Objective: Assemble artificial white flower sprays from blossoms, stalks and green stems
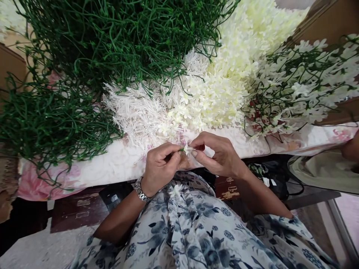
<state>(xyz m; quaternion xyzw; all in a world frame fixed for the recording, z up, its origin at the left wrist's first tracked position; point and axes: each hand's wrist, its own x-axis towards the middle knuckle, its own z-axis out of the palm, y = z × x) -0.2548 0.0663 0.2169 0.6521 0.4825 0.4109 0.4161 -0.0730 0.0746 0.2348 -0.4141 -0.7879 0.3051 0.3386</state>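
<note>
Floral-patterned cloth (117, 164); between fingertips, pale flower (186, 149), seemingly thin-petalled

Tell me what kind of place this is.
Probably a small workshop or home workspace for artificial flowers: green plastic-looking stems heaped high, loose pale yellow blossoms piled beside them, and finished-looking white sprays gathered at the right.

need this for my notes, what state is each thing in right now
left hand: pinching a green stem tip
right hand: fingers at the small white piece
green stems: loose, heaped
yellowish flowers: loose, piled
watch: worn on left wrist
</note>
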